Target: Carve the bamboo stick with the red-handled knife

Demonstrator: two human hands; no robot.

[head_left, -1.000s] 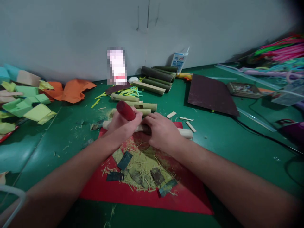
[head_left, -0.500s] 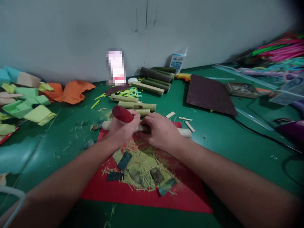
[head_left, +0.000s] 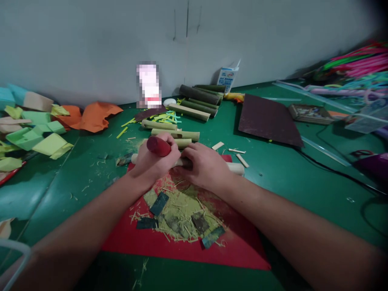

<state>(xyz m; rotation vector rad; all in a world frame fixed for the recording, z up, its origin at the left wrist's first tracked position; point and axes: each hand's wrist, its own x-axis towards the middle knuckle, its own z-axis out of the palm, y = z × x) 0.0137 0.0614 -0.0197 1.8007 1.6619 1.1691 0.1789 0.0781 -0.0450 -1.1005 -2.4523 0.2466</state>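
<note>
My left hand (head_left: 150,163) is wrapped round a tool with a dark red handle (head_left: 159,146) that sticks up out of the fist. My right hand (head_left: 206,167) is closed over a pale peeled bamboo stick (head_left: 236,168) that lies crosswise on a red sheet (head_left: 242,246). The two hands touch over the stick. The tool's working end is hidden between them. A heap of greenish shavings and dark peel scraps (head_left: 182,216) lies on the red sheet in front of my hands.
More bamboo pieces (head_left: 176,134) lie just beyond my hands, darker ones (head_left: 200,95) near the wall. Folded coloured paper (head_left: 33,133) is at the left, a dark sandpaper sheet (head_left: 268,119) at the right, a black cable (head_left: 336,173) beyond it, and pipe cleaners (head_left: 357,64) far right.
The red handle has tipped lower and shifted slightly toward me in my left fist. My right hand and the stick have barely moved.
</note>
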